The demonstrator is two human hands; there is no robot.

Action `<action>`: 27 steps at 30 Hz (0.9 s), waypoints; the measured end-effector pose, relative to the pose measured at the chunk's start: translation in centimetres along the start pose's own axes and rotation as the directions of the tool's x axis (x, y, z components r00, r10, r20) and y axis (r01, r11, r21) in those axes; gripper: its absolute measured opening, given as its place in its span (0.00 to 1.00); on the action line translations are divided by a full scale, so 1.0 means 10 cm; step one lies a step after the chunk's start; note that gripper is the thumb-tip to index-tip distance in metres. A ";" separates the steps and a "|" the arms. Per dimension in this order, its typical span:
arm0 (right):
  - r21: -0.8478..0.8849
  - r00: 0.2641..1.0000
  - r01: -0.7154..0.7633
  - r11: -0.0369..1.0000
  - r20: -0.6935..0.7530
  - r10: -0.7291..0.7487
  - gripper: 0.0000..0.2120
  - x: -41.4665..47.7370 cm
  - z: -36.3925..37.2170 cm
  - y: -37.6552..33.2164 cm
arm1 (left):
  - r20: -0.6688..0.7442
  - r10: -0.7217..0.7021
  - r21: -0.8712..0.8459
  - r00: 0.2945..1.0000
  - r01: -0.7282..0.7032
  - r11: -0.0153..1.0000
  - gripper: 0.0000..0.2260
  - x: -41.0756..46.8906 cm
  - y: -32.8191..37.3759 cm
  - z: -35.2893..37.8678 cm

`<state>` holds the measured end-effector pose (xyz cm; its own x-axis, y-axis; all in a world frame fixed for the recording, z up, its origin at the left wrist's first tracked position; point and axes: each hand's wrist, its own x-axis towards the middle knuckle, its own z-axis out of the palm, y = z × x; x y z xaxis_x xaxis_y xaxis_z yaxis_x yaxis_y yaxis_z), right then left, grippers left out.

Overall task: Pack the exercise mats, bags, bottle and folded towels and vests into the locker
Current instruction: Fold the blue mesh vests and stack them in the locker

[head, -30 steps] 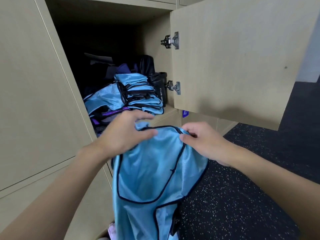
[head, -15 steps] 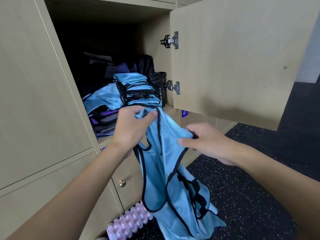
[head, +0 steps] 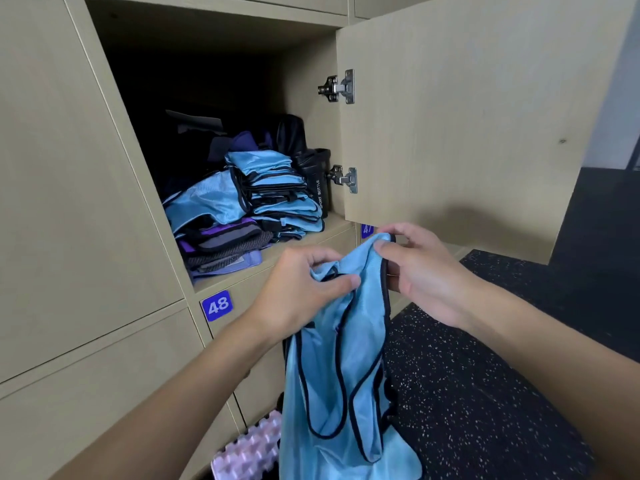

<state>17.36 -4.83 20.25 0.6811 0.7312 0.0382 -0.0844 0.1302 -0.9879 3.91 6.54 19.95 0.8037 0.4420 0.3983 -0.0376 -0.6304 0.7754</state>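
Before locker [head: 308, 57], left hand [head: 298, 289] pinches vest [head: 346, 382].

Inside the open locker compartment [head: 304, 242], the stack of folded vests [head: 277, 192] sits right of centre with the bottle [head: 317, 181] upright just to its right by the side wall. The folded towels [head: 221, 247] lie at front left beneath a draped vest [head: 204, 199], and the bags [head: 292, 133] are behind. The door [head: 467, 116] stands swung out to the right; before the compartment, below its shelf edge, the left hand [head: 301, 292] and right hand [head: 419, 271] grip the hanging vest [head: 339, 375] by its top, above the floor [head: 485, 375], with a roller [head: 249, 452] on the floor to its left.
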 end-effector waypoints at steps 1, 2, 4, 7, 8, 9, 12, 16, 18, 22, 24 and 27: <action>-0.015 1.000 -0.002 1.000 -0.003 0.002 0.09 0.01 -0.01 0.02 | -0.031 -0.011 -0.022 0.999 0.010 1.000 0.08 0.01 0.01 0.01; -0.039 1.000 -0.009 0.999 -0.011 0.009 0.10 0.01 -0.01 0.03 | -0.066 -0.025 -0.049 0.998 0.022 0.999 0.10 0.02 0.02 0.01; -0.127 0.999 -0.024 0.992 -0.034 0.019 0.12 0.04 -0.03 0.07 | -0.170 -0.048 -0.101 0.984 0.031 0.994 0.12 0.06 0.05 -0.02; -0.320 0.996 -0.059 0.946 0.038 0.075 0.17 0.01 -0.04 0.10 | -0.265 -0.068 -0.167 0.962 0.023 0.986 0.11 0.11 0.08 -0.10; -0.388 0.992 -0.067 0.919 0.073 0.103 0.17 -0.01 -0.02 0.10 | -0.275 -0.075 -0.180 0.959 0.026 0.983 0.11 0.12 0.07 -0.13; -0.438 0.987 -0.073 0.896 0.095 0.126 0.15 -0.02 -0.02 0.11 | -0.283 -0.086 -0.189 0.955 0.033 0.981 0.11 0.13 0.07 -0.17; -0.420 0.978 -0.071 0.905 0.149 0.146 0.08 -0.03 -0.02 0.13 | -0.320 -0.106 -0.199 0.941 0.042 0.979 0.11 0.15 0.05 -0.27; -0.350 0.954 -0.033 0.936 0.268 0.134 0.15 -0.07 0.02 0.12 | -0.336 -0.108 -0.163 0.936 0.055 0.985 0.09 0.14 0.02 -0.33; -0.355 0.961 0.040 0.934 0.269 0.061 0.17 -0.08 0.05 0.14 | -0.318 -0.110 -0.123 0.942 0.074 0.990 0.07 0.13 0.00 -0.35; -0.348 0.974 0.184 0.919 0.190 -0.123 0.10 -0.06 0.11 0.12 | -0.267 -0.043 0.178 0.963 0.093 0.980 0.12 0.11 -0.08 -0.36; -0.365 0.975 0.194 0.910 0.174 -0.137 0.14 -0.06 0.11 0.09 | -0.153 0.020 0.194 0.988 0.010 0.981 0.13 0.06 -0.08 -0.32; -0.399 0.968 0.216 0.891 0.206 -0.143 0.15 -0.08 0.12 0.05 | 0.001 0.041 0.215 0.999 -0.040 0.976 0.09 -0.01 -0.06 -0.21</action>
<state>15.93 -4.59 19.94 0.5219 0.8270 0.2091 0.3621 0.0072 -0.9321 2.65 8.21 20.46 0.8024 0.4150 0.4288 0.0586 -0.7699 0.6355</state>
